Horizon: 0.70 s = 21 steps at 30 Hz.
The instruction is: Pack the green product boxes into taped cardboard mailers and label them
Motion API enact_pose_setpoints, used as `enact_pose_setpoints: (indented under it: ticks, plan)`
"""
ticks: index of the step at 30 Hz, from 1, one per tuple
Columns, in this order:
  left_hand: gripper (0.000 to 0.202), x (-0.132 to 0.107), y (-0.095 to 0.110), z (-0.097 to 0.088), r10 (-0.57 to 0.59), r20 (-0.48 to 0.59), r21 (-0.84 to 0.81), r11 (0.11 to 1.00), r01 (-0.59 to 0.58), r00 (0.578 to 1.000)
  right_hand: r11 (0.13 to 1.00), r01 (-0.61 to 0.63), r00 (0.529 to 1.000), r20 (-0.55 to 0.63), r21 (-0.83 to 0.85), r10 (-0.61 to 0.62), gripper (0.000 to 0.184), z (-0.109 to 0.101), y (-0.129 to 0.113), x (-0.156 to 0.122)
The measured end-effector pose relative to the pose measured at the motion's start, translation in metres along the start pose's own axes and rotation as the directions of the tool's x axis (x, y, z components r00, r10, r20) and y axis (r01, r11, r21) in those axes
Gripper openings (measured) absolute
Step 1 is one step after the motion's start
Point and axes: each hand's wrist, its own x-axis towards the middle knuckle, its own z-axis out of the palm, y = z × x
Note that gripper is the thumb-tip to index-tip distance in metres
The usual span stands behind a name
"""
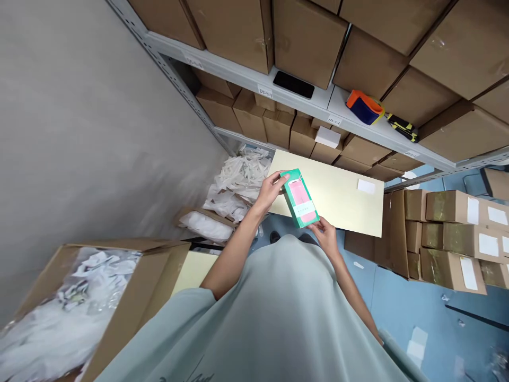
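Note:
A small green box (299, 198) with a pink picture and a pale label on its front is held tilted between my two hands, in front of my body. My left hand (272, 188) grips its upper left corner, thumb on the front face. At the lower right end, my right hand (323, 232) pinches the bottom edge; part of its fingers is hidden beneath the box. Under and behind it lies a cream tabletop (345, 199) with a white paper slip (366, 186) near its right end.
Metal shelving with brown cartons (310, 40) spans the top; a black phone (294, 84), an orange-blue tape roll (365, 107) and a yellow-black cutter (402, 128) rest on its ledge. Stacked cartons (449, 223) stand right. An open carton (131, 297) of white plastic sits left, by a grey wall.

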Motion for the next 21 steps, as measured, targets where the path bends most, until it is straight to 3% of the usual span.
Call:
enact_pose_setpoints:
  ticks: [4, 8, 10, 12, 16, 18, 21]
  plan:
    - [0.066, 0.018, 0.003, 0.013, 0.034, 0.037, 0.049, 0.998, -0.036, 0.999, 0.958, 0.077, 0.986, -0.123, -0.277, -0.114, 0.073, -0.010, 0.001, 0.003]
    - [0.052, 0.038, 0.003, 0.034, 0.107, 0.013, 0.095, 0.990, -0.107, 0.994, 0.917, 0.118, 0.986, -0.064, -0.382, -0.153, 0.054, -0.029, -0.001, 0.017]
    - [0.044, 0.047, 0.003, 0.047, 0.145, -0.016, 0.128, 0.982, -0.142, 0.989, 0.928, 0.151, 0.988, 0.025, -0.341, -0.152, 0.051, -0.038, -0.003, 0.026]
    - [0.037, 0.057, 0.005, 0.061, 0.187, -0.047, 0.184, 0.967, -0.176, 0.981, 0.941, 0.161, 0.987, 0.062, -0.297, -0.149, 0.062, -0.044, -0.004, 0.037]
    - [0.030, 0.069, 0.010, 0.091, 0.272, -0.046, 0.352, 0.905, -0.240, 0.961, 0.979, 0.078, 0.996, -0.014, -0.187, -0.082, 0.082, -0.051, 0.004, 0.063]
    - [0.036, 0.071, 0.011, 0.102, 0.308, -0.022, 0.417, 0.868, -0.271, 0.951, 0.994, 0.045, 0.997, -0.056, -0.099, -0.051, 0.082, -0.056, 0.011, 0.076]
    - [0.070, 0.064, 0.006, 0.111, 0.265, -0.014, 0.350, 0.904, -0.243, 0.964, 0.995, -0.011, 0.999, -0.045, 0.104, 0.016, 0.092, -0.067, 0.021, 0.091]
